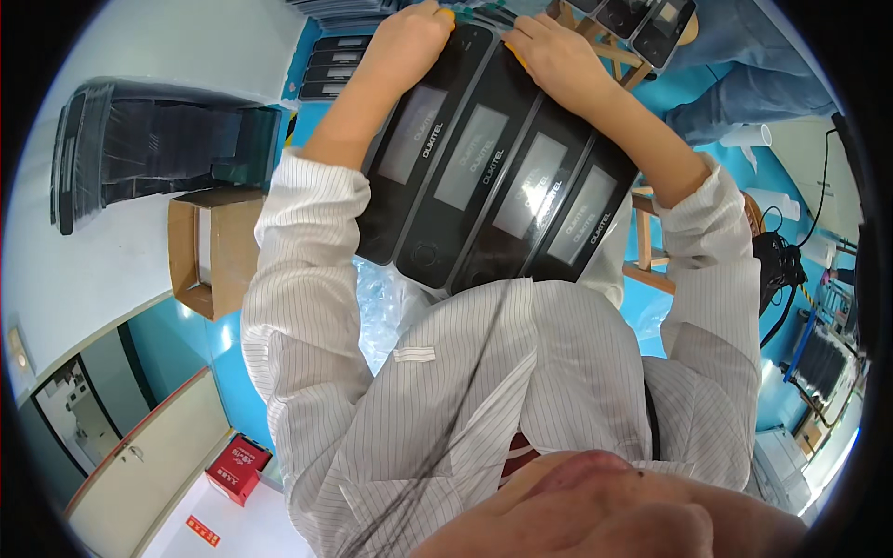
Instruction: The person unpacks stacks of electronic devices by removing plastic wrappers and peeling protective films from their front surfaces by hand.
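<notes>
Across my lap lies a tray of black glossy panels (456, 219), several side by side, each with a pale grey window and printed lettering. It tilts to the right toward its far end. My left hand (414, 42) is closed at the far left edge of the tray, with a yellow finger cover at a fingertip. My right hand (563, 60) grips the far edge further right, its fingers bent, also with yellow on a fingertip. Small green pieces (486, 13) show between the hands. The undersides of the fingers are hidden.
Stacked black trays (167, 139) in clear wrap stand at the left, near an open cardboard box (219, 246). More black panels (335, 70) lie beyond my left arm. At the right are a wooden stool (644, 232), another person's jeans-clad leg (735, 98) and white rolls (747, 136).
</notes>
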Tool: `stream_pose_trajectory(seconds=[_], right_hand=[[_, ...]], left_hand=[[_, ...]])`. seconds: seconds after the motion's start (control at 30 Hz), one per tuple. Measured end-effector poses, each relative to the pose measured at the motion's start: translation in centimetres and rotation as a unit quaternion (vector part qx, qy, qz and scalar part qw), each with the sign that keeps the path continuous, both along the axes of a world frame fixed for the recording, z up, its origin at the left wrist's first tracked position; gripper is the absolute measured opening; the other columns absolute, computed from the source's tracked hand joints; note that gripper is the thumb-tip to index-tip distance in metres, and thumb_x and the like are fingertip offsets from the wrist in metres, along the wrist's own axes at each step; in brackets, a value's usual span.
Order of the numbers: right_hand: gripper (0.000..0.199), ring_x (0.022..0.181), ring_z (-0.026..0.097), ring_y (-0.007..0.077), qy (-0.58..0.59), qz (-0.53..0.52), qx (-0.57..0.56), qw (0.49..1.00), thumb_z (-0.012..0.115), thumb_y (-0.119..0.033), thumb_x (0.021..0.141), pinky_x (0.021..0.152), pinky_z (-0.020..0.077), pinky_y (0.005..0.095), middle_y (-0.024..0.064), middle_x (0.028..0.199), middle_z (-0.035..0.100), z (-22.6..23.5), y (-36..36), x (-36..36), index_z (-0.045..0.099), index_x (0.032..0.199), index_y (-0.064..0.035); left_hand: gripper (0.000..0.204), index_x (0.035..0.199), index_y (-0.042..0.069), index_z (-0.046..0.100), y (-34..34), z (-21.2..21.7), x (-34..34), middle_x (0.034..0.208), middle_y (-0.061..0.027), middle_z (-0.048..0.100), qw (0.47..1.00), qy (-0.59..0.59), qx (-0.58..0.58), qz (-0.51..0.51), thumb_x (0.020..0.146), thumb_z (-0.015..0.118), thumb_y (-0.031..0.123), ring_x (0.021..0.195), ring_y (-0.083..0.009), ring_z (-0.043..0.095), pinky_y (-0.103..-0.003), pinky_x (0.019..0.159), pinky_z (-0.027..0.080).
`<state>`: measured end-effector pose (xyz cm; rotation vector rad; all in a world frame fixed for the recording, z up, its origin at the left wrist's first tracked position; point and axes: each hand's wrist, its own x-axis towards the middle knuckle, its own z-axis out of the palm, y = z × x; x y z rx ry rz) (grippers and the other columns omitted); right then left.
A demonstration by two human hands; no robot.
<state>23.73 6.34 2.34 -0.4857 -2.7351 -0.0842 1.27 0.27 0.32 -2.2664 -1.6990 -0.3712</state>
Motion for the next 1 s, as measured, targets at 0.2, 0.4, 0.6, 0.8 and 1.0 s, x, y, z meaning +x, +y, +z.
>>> stream_pose_trajectory(seconds=[0.2, 0.4, 0.6, 0.8, 1.0], right_hand=[[0.025, 0.09, 0.057, 0.0252, -0.043, -0.002, 0.124, 0.991, 0.055, -0.015, 0.083, 0.082, 0.0468, 0.0339, 0.0104, 0.096, 0.06, 0.2, -0.7, 0.8, 0.064, 0.099, 0.0022], [0.028, 0.103, 0.057, 0.0349, -0.022, 0.065, -0.166, 0.984, 0.057, -0.006, 0.076, 0.091, 0.0469, 0.042, 0.0166, 0.105, 0.057, -0.3, -8.7, 3.1, 0.051, 0.102, -0.0006], [0.01, 0.087, 0.059, 0.0298, 0.16, 0.246, -0.485, 0.824, 0.056, -0.01, 0.093, 0.074, 0.0495, 0.0379, 0.0096, 0.096, 0.055, 4.0, -15.2, 5.1, 0.053, 0.102, -0.0062], [0.021, 0.086, 0.055, 0.0236, 0.126, -0.001, 0.07, 0.99, 0.055, -0.017, 0.081, 0.078, 0.0455, 0.0327, 0.0097, 0.09, 0.056, 1.6, -3.4, 5.7, 0.063, 0.093, -0.0012], [0.017, 0.084, 0.053, 0.0237, -0.025, 0.024, 0.065, 0.997, 0.055, -0.016, 0.082, 0.077, 0.0444, 0.0337, 0.0069, 0.086, 0.054, 0.9, -1.6, 7.3, 0.062, 0.09, -0.0026]], left_hand=[[0.018, 0.088, 0.003, 0.061, -3.8, 1.8, 1.5, 0.086, -0.016, 0.062, 0.975, -0.056, 0.142, -0.158, 0.072, 0.065, 0.008, 0.08, -0.0333, 0.061, -0.043, 0.074, 0.05], [0.021, 0.098, 0.002, 0.057, -19.3, 6.8, 4.3, 0.094, -0.0131, 0.058, 0.741, -0.517, -0.421, 0.077, 0.081, 0.066, 0.012, 0.081, -0.0283, 0.059, -0.035, 0.072, 0.048], [0.025, 0.09, 0.006, 0.062, -18.5, 7.9, 6.3, 0.086, -0.0072, 0.056, 0.876, -0.416, -0.206, -0.127, 0.072, 0.079, 0.01, 0.071, -0.0225, 0.055, -0.029, 0.063, 0.046], [0.026, 0.069, 0.007, 0.051, -19.2, 10.0, 8.2, 0.071, -0.0065, 0.049, 0.764, -0.436, -0.289, -0.377, 0.073, 0.077, 0.01, 0.065, -0.0274, 0.05, -0.039, 0.052, 0.036], [0.024, 0.082, 0.007, 0.055, -20.4, 12.3, 6.6, 0.075, -0.0024, 0.054, 0.454, -0.671, -0.49, -0.322, 0.077, 0.078, 0.012, 0.066, -0.0169, 0.056, -0.03, 0.056, 0.043]])
